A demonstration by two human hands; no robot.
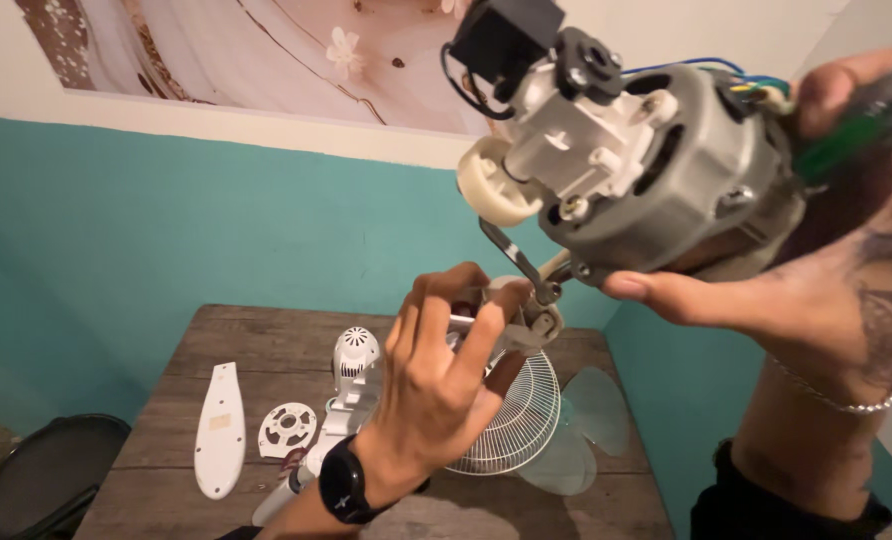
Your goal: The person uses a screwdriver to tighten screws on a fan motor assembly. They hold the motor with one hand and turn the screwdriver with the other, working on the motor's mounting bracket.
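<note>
**Grey fan motor held aloft over a cluttered table**

Grey metal and white plastic make up the fan motor (636,160), raised at one o'clock in the right hand (766,290), whose thumb presses flat beneath the casing. A green-handled screwdriver (866,125) shows by that hand, cut off at the frame's edge; how its other fingers lie cannot be told. The left hand (436,390), wearing a black watch (344,492), pinches a small metal linkage (526,300) under the motor, fingers curled together. At six o'clock, a weathered wooden table (216,340) carries a wire fan grille (521,410), clear blades (591,415) and white housing parts (221,430). Teal wall (166,220) behind.
</note>
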